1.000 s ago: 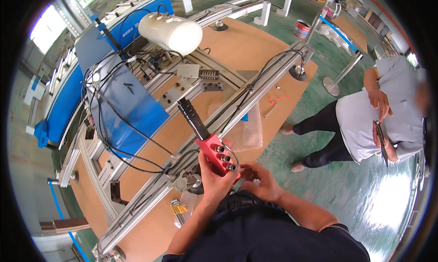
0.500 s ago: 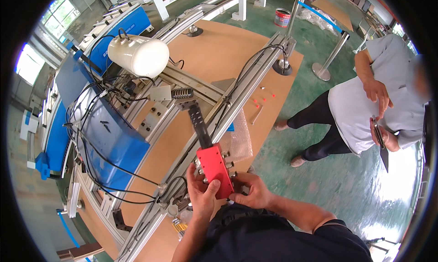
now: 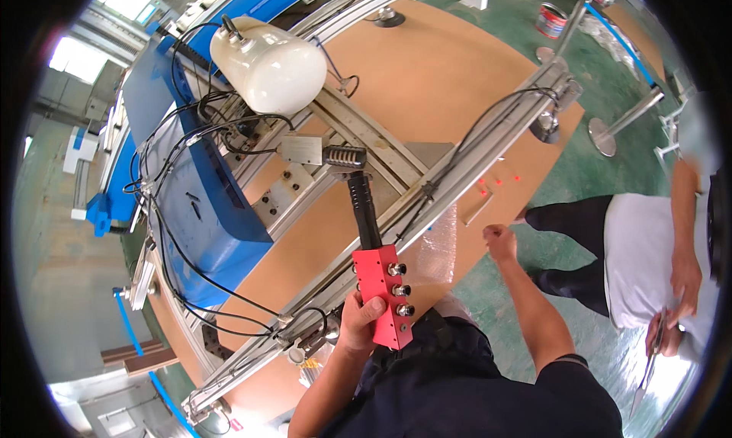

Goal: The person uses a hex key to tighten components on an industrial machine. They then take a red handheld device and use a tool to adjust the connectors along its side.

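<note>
Red metal shows first: the left hand [image 3: 360,325] is wrapped around the lower end of a red block [image 3: 384,295] with a row of silver fittings down one side, thumb across its face. It holds the block upright and tilted away, probably so the fittings face the person and the black handle-like stem [image 3: 363,209] points out over the bench [image 3: 427,64]. To the right, the right hand [image 3: 500,241] is curled into a loose fist at the bench's near edge, beside a sheet of clear plastic wrap [image 3: 438,243]; I cannot tell whether it pinches anything. Just beyond lie small red parts [image 3: 497,183]. Aluminium rails [image 3: 457,171] cross the brown board. Far left sits a white tank [image 3: 268,61] among black cables [image 3: 175,232].
</note>
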The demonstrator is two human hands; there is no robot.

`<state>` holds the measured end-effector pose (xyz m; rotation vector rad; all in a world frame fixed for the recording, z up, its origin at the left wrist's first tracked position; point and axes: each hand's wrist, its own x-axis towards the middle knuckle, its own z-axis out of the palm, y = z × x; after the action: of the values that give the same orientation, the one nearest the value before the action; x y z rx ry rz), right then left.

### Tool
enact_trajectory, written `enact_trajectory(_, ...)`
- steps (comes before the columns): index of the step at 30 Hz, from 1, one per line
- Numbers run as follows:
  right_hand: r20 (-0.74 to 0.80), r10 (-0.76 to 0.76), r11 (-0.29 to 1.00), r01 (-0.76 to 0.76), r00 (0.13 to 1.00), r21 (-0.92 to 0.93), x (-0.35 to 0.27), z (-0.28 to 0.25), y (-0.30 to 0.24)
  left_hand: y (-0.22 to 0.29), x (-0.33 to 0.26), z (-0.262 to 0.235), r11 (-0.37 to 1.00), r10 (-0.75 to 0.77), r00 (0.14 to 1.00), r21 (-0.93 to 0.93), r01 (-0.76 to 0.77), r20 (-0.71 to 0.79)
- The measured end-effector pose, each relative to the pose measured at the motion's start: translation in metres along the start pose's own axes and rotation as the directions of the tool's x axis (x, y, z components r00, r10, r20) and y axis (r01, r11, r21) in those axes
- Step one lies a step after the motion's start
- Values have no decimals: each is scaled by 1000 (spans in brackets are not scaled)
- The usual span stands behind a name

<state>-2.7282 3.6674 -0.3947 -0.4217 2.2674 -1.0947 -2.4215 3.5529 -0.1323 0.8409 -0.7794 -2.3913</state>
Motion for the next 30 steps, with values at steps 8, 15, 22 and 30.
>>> enact_trajectory(8, -114, 264, 867, -287, 958, -408, 99, 19, -6, 19, 31, 5, 1000, 8, 997, -29, -11, -81)
enact_trajectory(15, -204, 290, 774, -354, 935, -525, 104, 23, -43, 29, 50, -5, 1000, 16, 978, 8, -15, -207)
enact_trajectory(22, -186, 363, 831, -407, 913, -378, 108, 18, -51, 20, 67, -13, 1000, -14, 985, -7, 13, -172)
enact_trajectory(30, -258, 277, 919, -334, 925, -211, 91, 18, 0, 23, 42, -21, 996, 75, 985, 57, -67, -157)
